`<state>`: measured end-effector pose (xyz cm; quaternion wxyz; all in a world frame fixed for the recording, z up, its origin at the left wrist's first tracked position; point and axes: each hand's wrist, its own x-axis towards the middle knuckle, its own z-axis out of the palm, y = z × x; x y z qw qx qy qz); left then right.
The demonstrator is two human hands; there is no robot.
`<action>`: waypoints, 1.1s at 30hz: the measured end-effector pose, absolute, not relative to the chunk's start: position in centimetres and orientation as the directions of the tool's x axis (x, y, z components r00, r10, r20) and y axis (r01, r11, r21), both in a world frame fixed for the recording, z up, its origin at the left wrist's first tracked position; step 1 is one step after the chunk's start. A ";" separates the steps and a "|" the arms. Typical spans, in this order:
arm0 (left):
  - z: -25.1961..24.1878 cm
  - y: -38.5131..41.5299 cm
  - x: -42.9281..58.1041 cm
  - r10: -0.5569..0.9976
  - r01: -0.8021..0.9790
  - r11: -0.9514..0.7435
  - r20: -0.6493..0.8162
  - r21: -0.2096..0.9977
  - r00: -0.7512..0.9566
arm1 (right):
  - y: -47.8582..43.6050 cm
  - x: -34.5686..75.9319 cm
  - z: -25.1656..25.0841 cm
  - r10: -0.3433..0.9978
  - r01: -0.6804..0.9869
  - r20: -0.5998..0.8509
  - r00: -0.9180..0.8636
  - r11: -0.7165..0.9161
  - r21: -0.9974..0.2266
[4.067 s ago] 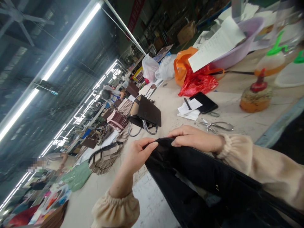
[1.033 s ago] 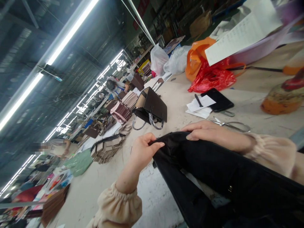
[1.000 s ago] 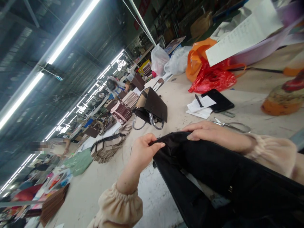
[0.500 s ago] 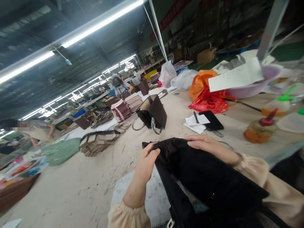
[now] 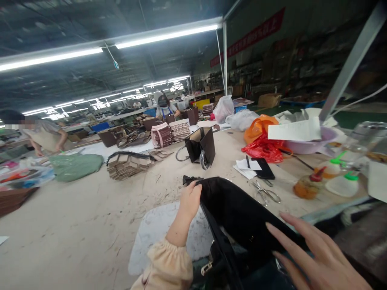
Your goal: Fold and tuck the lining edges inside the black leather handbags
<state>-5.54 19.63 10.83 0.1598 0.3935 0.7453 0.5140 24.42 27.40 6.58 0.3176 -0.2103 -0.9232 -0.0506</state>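
Observation:
A black handbag (image 5: 238, 205) with its mouth spread stands at the near edge of the table, dark lining showing inside. My left hand (image 5: 191, 201) is closed on the bag's far left rim, thumb on top. At the bag's right side, my right hand (image 5: 317, 249) has its fingers spread and extended over the rim; whether they touch it I cannot tell. A metal clasp (image 5: 207, 267) hangs at the bag's near left side. Beyond the bag, a dark brown handbag (image 5: 207, 147) with wrapped handles stands upright on the table.
Metal scissors (image 5: 266, 193), a black phone (image 5: 266, 168) and white papers (image 5: 248, 164) lie right of centre. Bottles of amber liquid (image 5: 306, 187) stand farther right, near a lilac basin (image 5: 314, 144). Stacked brown pieces (image 5: 128, 165) and a green bag (image 5: 75, 166) lie left. Co-workers sit beyond.
My right hand has let go of the bag's far rim and moved back toward me, fingers spreading. The left hand keeps its grip. The view has levelled, and the scissors have come into sight.

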 end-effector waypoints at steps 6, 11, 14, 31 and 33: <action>11.3 15.3 -3.1 0.791 0.418 0.206 0.102 0.885 -0.604 | 28.4 20.9 8.3 0.513 0.601 0.667 -0.540 0.790 -0.122; 10.7 12.8 -1.4 0.770 0.352 0.112 0.143 0.929 -0.622 | 24.3 17.1 9.2 0.431 0.301 0.644 -0.633 0.903 -0.308; 10.3 12.3 -1.0 0.770 0.301 0.052 0.154 0.952 -0.620 | 21.9 13.9 8.2 0.514 0.179 0.485 -0.708 0.794 -0.581; 10.8 13.6 -2.5 0.815 0.376 0.150 0.101 0.915 -0.571 | 23.8 6.5 6.2 0.673 0.097 0.370 -0.641 0.549 -0.830; 10.9 13.9 -2.7 0.825 0.385 0.118 0.126 0.915 -0.551 | 24.4 6.8 6.4 0.632 0.042 0.397 -0.666 0.562 -0.826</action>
